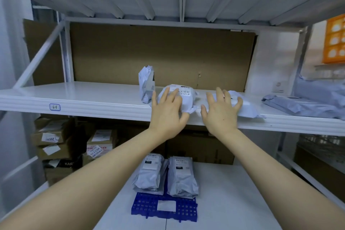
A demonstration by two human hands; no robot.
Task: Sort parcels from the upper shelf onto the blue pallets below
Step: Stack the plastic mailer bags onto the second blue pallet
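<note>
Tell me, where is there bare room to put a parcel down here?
The upper shelf is bare from its left post to the upright parcel. The lower white surface is free right of the two parcels at the blue pallet. Crowded: mid-shelf, where the left hand and right hand touch parcels, then grey bags at the right end.

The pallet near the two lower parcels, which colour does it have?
The pallet is blue, with a white label on it; the head view shows it best.

Left hand (168,113) covers the labelled parcel (184,98), right hand (220,113) the flat parcel (247,109).
</note>
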